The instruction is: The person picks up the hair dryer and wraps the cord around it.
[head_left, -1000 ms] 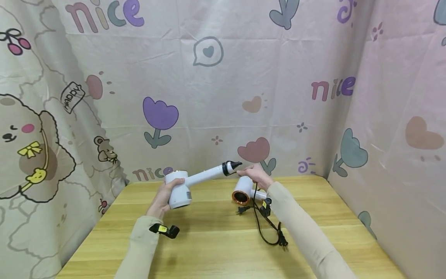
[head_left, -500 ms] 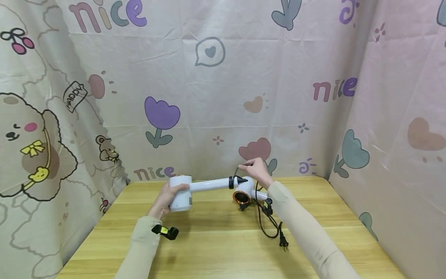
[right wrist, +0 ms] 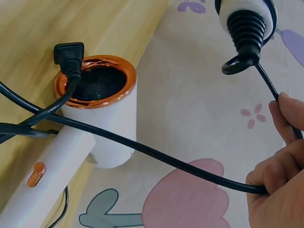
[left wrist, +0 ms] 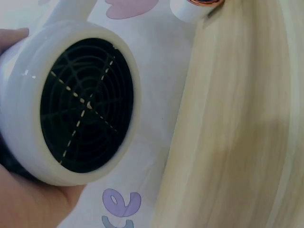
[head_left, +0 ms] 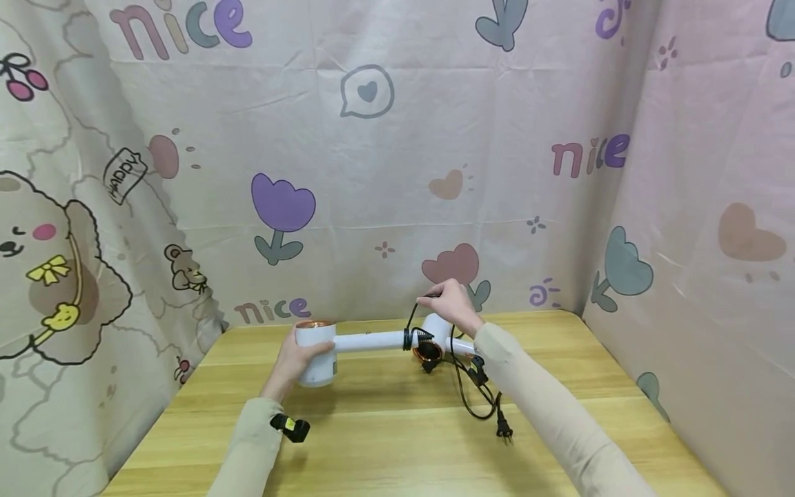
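Observation:
My left hand (head_left: 290,360) grips the barrel of a white hair dryer (head_left: 315,369) above the table's left half. Its copper-coloured rim faces up in the head view; the black rear grille (left wrist: 88,104) fills much of the left wrist view. The handle (head_left: 369,342) points right, with black cord wound round its end. Between thumb and fingers, my right hand (head_left: 453,304) pinches the black cord (right wrist: 267,81) just above that end. The cord also runs through the curled lower fingers (right wrist: 275,173). A second white hair dryer (right wrist: 116,133) lies behind, partly hidden by the cord and handle end.
Black cord hangs in a loop below my right hand, with a two-pin plug (head_left: 504,431) over the table's right half. Another black plug (right wrist: 70,59) lies by the second dryer's copper rim. A printed curtain (head_left: 373,172) rises behind the wooden table (head_left: 385,442).
The held dryer's handle has swung down from an upward tilt to nearly level. My right hand has risen slightly, and a longer stretch of cord shows between it and the handle.

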The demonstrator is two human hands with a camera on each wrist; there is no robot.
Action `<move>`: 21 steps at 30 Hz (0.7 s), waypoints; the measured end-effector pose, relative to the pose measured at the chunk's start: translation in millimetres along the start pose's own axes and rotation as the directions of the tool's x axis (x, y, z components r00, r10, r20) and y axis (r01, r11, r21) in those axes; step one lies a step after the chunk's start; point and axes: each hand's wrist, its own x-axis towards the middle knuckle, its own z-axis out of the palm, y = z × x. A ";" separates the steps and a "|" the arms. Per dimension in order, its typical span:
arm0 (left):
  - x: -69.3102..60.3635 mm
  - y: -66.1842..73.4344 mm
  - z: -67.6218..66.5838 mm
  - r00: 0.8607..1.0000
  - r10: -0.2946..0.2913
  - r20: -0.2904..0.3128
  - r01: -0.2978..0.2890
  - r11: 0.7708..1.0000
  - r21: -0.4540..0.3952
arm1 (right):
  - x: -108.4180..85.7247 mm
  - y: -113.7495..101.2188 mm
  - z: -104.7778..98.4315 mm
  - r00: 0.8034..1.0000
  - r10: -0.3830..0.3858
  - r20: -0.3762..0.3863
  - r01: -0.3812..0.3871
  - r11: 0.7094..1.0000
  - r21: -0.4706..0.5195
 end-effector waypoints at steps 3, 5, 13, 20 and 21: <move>-2.0 -1.2 -1.2 0.999 0.041 -0.009 -0.041 0.999 0.026 | -0.8 -1.6 3.6 0.999 -0.034 0.006 0.034 0.999 -0.021; -1.8 -0.9 -1.7 0.997 0.074 -0.007 -0.074 0.996 0.047 | -1.1 -3.7 5.5 0.998 -0.057 0.000 0.057 0.998 -0.035; 1.7 6.4 -0.9 0.989 0.147 0.004 -0.146 0.978 0.151 | -6.7 -10.2 10.7 0.996 -0.085 -0.032 0.083 0.994 -0.075; 5.0 8.8 -0.3 0.989 0.146 -0.035 -0.136 0.969 0.204 | -12.8 -15.5 14.8 0.994 -0.094 -0.046 0.092 0.995 -0.045; 5.2 9.2 -0.4 0.988 0.144 -0.046 -0.131 0.968 0.212 | -13.9 -16.0 15.2 0.994 -0.095 -0.046 0.092 0.994 -0.054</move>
